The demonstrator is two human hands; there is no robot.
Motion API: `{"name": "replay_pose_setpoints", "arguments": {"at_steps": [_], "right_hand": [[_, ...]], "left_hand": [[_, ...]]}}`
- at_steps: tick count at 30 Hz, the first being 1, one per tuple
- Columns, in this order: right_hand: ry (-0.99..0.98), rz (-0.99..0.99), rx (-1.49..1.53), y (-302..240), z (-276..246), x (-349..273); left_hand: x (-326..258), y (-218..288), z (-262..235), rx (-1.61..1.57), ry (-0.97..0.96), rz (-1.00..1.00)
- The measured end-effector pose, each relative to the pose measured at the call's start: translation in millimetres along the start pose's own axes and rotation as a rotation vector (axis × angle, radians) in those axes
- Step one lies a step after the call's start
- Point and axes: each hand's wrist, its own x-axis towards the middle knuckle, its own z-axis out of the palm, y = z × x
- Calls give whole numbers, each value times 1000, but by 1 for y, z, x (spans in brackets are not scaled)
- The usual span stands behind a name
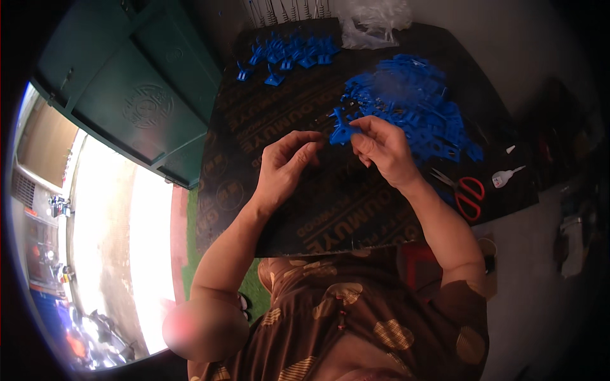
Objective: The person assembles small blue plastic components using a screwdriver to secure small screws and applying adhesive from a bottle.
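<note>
Blue piece [341, 133], edge-pinched by right hand [389, 152]; left of those fingers, left hand [283, 160], fingertips parted. Shallow pinch could slip.

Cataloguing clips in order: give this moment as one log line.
right hand: holds small blue plastic part | left hand: appears empty | nearby: heaped blue plastic pieces, red-handled metal scissors

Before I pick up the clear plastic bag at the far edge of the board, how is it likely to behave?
The clear plastic bag will probably be floppy: its crumpled folds suggest thin, soft film. It is likely light for its size, since it looks see-through and I can make out no solid shape inside.
</note>
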Motion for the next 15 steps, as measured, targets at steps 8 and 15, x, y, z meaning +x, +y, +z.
{"name": "replay_pose_setpoints", "arguments": {"at_steps": [8,15], "right_hand": [[4,22,48,1,0,1],[-23,41,31,0,2,-1]], "left_hand": [[-1,-4,0,-6,-30,-49],[-2,-4,3,-49,-16,-35]]}}
